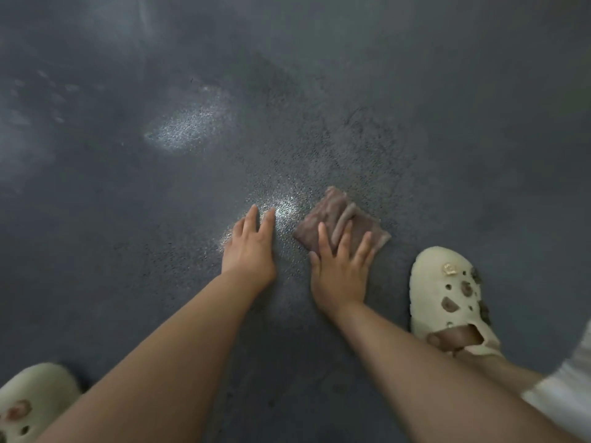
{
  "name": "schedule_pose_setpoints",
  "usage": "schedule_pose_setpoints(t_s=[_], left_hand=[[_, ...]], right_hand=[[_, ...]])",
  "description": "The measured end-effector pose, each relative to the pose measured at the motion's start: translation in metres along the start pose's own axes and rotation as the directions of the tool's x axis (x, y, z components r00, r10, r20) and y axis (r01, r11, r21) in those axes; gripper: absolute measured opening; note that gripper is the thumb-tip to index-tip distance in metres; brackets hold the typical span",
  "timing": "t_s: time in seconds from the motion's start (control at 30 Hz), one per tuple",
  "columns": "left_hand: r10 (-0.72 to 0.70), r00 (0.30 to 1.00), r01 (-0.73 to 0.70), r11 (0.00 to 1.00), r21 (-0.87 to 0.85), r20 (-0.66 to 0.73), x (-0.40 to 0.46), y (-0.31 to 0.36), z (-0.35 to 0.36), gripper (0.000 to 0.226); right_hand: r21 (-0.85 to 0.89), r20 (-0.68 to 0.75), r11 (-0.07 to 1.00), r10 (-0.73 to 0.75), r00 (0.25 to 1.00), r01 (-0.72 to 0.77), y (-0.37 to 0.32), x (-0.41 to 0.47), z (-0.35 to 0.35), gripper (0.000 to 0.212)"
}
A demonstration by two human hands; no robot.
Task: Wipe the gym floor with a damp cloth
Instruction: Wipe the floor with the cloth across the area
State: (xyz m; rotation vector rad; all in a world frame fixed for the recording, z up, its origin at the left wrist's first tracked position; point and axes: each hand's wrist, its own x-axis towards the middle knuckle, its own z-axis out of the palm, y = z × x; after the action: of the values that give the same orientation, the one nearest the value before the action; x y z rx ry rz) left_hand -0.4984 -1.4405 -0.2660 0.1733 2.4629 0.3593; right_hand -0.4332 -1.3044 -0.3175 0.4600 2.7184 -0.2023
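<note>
A folded brown cloth (332,215) lies flat on the dark speckled gym floor (160,219), a little right of centre. My right hand (340,266) presses down on its near edge with spread, straight fingers. My left hand (251,247) rests flat on the bare floor just left of the cloth, fingers straight, holding nothing. A wet, shiny patch (281,209) glints on the floor between the two hands.
My right foot in a cream clog (447,298) stands close to the right of the cloth. The left clog (28,401) is at the bottom left corner. Another shiny patch (192,123) and faint pale smears (41,94) mark the floor farther out.
</note>
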Motion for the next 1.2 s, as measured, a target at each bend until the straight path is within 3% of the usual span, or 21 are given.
schedule_pose_setpoints(t_s=[0.17, 0.27, 0.47, 0.53, 0.6, 0.67, 0.73, 0.83, 0.97, 1.2], left_hand=[[0.030, 1.000, -0.030, 0.999, 0.036, -0.003, 0.026, 0.017, -0.004, 0.090], [0.041, 0.999, -0.040, 0.998, 0.052, -0.011, 0.039, 0.024, -0.009, 0.092], [-0.026, 1.000, 0.023, 0.991, 0.129, 0.016, 0.062, 0.032, -0.024, 0.107], [-0.048, 0.999, 0.044, 0.988, 0.148, 0.024, 0.072, 0.032, -0.029, 0.114], [-0.040, 0.998, 0.032, 0.985, 0.171, 0.042, 0.080, 0.031, -0.034, 0.119], [-0.030, 0.998, 0.018, 0.981, 0.194, 0.057, 0.087, 0.032, -0.035, 0.121], [-0.038, 0.997, 0.022, 0.972, 0.236, 0.066, 0.091, 0.033, -0.037, 0.125], [-0.056, 0.996, 0.035, 0.964, 0.262, 0.071, 0.093, 0.038, -0.037, 0.126], [-0.070, 0.995, 0.048, 0.965, 0.260, 0.076, 0.094, 0.039, -0.038, 0.127], [-0.085, 0.992, 0.061, 0.968, 0.244, 0.089, 0.093, 0.042, -0.038, 0.127]], right_hand=[[-0.039, -0.039, 0.998, -0.042, 0.998, 0.040, 0.028, 0.068, -0.022, 0.054], [-0.088, 0.013, 0.995, -0.047, 0.999, 0.048, 0.042, 0.113, -0.048, 0.053], [0.040, -0.008, 0.968, 0.247, 0.969, -0.247, 0.039, 0.142, -0.061, 0.057], [0.056, -0.029, 0.974, 0.223, 0.974, -0.221, 0.014, 0.123, -0.048, 0.058], [0.063, -0.104, 0.993, 0.110, 0.988, -0.104, -0.009, 0.096, -0.034, 0.058], [0.058, -0.066, 0.998, 0.022, 0.998, -0.018, -0.018, 0.078, -0.025, 0.056], [0.063, -0.050, 0.998, 0.018, 0.999, -0.015, -0.010, 0.081, -0.022, 0.054], [0.018, -0.146, 0.998, 0.058, 0.988, -0.056, 0.007, 0.114, -0.035, 0.054], [0.055, -0.042, 0.982, 0.183, 0.982, -0.181, 0.018, 0.177, -0.069, 0.055], [-0.026, -0.042, 0.995, 0.094, 0.995, -0.095, 0.017, 0.188, -0.077, 0.057]])
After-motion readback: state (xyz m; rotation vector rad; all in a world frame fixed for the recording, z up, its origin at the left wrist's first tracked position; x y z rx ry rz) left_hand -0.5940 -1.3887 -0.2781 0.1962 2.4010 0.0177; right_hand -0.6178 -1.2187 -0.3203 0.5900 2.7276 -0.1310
